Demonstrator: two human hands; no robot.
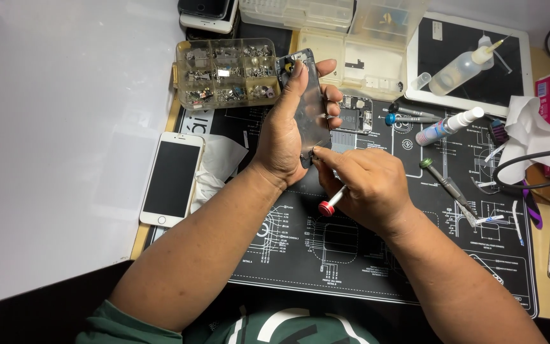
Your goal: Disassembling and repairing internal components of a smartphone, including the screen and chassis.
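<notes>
Above the middle of the black repair mat (364, 255), a left hand (286, 130) wrapped around a dark phone housing (309, 102), thumb and fingers closed on its long edges, housing upright and tilted slightly, clear of the mat. Just below and right of it, a right hand (367, 185) closed on a small screwdriver with a red cap (329, 205), red end pointing down-left toward the mat's centre, tip hidden behind the fingers at the housing's lower edge. Behind the housing, at the mat's upper left corner, a clear compartment box of small metal parts (227, 73), its right end touching or just beside the housing in view. Beyond the mat's top edge, larger translucent plastic cases (351, 38), one open. On the mat just right of the housing, a bare phone board or chassis (354, 114), partly hidden by fingers. Further right on the mat, two blue-tipped drivers (408, 114), a small spray bottle (447, 126), a green-capped screwdriver (444, 181). Off the mat's left edge, a white phone with dark screen (172, 179) face up, beside a crumpled white cloth (214, 167). Past the mat's upper right corner, a squeeze bottle with needle tip (463, 69) lying on a white-framed tablet (517, 83); crumpled tissue (526, 134) near the mat's right edge.
</notes>
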